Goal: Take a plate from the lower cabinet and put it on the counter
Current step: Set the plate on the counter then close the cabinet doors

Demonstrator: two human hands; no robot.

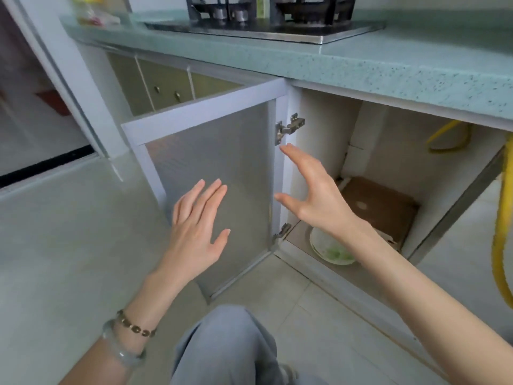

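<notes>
One head-worn view, set low and close in front of the open lower cabinet (361, 168), looks forward and steeply down. The wide lens bends straight edges near the frame's borders. The bench (388, 65) edge runs across the top, seen from slightly above, with the stove (266, 20) at the upper margin. The swung-open door (211, 162) fills the centre, the floor (55, 232) lies left and below, and both forearms enter from the bottom corners.

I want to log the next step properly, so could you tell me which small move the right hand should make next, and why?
Probably lower the right hand onto the plate. The cabinet door is swung open, the plate lies on the cabinet floor below the wrist, and both hands are open and hold nothing; the left hand is in front of the door.
</notes>
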